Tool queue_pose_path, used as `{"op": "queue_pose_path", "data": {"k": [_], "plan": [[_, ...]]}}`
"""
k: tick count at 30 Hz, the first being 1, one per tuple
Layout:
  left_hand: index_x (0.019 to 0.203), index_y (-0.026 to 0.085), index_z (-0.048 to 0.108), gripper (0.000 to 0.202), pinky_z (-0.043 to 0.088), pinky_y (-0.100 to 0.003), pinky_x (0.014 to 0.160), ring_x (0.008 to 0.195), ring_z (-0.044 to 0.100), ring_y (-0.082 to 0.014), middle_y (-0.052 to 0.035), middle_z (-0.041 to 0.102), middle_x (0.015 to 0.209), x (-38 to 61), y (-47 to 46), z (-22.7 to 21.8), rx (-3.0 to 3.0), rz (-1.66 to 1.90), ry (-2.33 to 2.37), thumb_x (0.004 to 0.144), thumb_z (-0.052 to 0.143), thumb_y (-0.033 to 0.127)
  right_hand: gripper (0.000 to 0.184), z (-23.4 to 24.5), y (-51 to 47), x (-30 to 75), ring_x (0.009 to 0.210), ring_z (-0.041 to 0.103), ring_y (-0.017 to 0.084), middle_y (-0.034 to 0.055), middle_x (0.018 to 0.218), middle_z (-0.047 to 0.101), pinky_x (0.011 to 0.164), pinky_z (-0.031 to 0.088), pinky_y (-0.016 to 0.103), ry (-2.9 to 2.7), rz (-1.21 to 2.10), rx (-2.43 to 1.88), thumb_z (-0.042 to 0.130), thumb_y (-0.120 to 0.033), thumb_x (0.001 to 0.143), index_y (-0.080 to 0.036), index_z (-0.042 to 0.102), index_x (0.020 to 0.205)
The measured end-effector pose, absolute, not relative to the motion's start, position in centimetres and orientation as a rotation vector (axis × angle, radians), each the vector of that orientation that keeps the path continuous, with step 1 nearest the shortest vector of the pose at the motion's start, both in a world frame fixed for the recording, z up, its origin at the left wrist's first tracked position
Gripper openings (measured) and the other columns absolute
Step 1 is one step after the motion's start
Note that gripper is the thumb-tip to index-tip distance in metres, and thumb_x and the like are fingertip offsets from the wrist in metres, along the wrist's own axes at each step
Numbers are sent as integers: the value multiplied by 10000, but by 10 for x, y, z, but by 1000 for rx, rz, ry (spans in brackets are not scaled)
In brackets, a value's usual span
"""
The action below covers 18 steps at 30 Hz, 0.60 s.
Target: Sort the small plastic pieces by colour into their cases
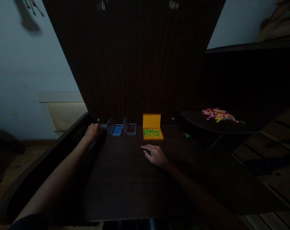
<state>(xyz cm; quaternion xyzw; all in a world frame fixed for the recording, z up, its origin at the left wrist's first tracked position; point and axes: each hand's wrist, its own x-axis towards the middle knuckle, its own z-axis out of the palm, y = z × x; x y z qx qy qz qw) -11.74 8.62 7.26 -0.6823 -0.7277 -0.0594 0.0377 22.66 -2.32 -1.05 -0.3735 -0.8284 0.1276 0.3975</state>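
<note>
At the back left of the dark table, my left hand (93, 130) is closed, its fingers curled and partly hidden. Right beside those fingers is a small clear plastic piece (103, 126); whether they grip it is too dark to tell. Farther right stand two clear boxes with raised lids, one with blue pieces (117, 129) and one with dark reddish-brown contents (131, 128). A yellow box (152, 120), lid up, has small green pieces (151, 133) in it. In front of that box hovers or rests my right hand (156, 155), open, fingers stretched leftward, holding nothing.
A tall dark wooden panel (140, 64) rises behind the tabletop (125, 182). On a curved shelf (195, 119) at the right lies a pile of pink, yellow and purple pieces (218, 115). A small green and red item (187, 135) lies near the table's right side. A raised side rail (44, 169) runs along the left.
</note>
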Motion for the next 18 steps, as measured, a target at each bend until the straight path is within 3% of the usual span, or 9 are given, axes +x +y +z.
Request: {"op": "queue_pose_path", "data": {"k": [4, 10, 14, 18], "plan": [[885, 116, 669, 350, 486, -391, 789, 921, 631, -319, -201, 685, 927, -111, 73, 82, -2004, -508, -1992, 873, 382, 317, 301, -11, -22, 226, 912, 690, 183, 67, 1042, 725, 834, 555, 316, -2090, 313, -945, 508, -191, 867, -215, 692, 1104], [761, 170, 605, 316, 469, -399, 832, 861, 566, -255, -111, 625, 794, -64, 40, 78, -2079, -948, -1546, 917, 377, 324, 291, -10, -22, 226, 907, 688, 179, 71, 1017, 726, 824, 556, 312, -2083, 316, -945, 498, -188, 869, -201, 700, 1079], [793, 170, 585, 275, 493, -345, 776, 808, 579, -209, -88, 610, 815, -12, 24, 51, -2412, -1057, -1364, 934, 394, 310, 286, -10, -21, 227, 875, 683, 173, 61, 985, 727, 807, 552, 307, -2050, 300, -946, 490, -182, 866, -208, 708, 1051], [952, 173, 585, 171, 513, -348, 830, 878, 614, -206, -85, 631, 916, 33, 24, 23, -2612, -1188, -1384, 914, 466, 290, 263, -11, -17, 230, 758, 655, 164, 59, 902, 716, 732, 539, 289, -1946, 261, -992, 496, -187, 857, -202, 721, 992]]}}
